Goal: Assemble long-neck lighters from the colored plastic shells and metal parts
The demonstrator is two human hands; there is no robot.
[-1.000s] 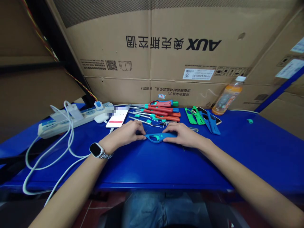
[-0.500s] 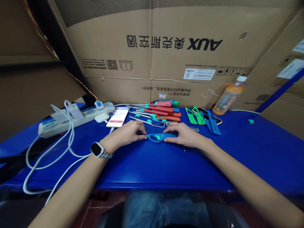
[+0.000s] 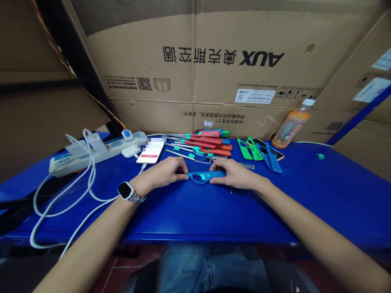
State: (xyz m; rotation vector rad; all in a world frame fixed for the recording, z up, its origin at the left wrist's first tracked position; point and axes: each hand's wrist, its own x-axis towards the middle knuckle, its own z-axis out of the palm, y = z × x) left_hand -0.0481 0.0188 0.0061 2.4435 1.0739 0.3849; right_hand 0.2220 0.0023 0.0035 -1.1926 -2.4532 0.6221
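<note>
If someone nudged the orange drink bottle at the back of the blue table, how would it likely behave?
The orange drink bottle stands upright, tall on a narrow base, so a push near its white cap would probably tip it. It looks mostly full, so likely fairly heavy for its size. Its round body would probably roll across the blue table once down, possibly towards the green and blue shells lying nearby.

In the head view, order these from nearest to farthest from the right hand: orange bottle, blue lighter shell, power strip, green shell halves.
1. blue lighter shell: touched by the right hand.
2. green shell halves: just behind the hand.
3. orange bottle: back right, by the cardboard.
4. power strip: far left.
</note>
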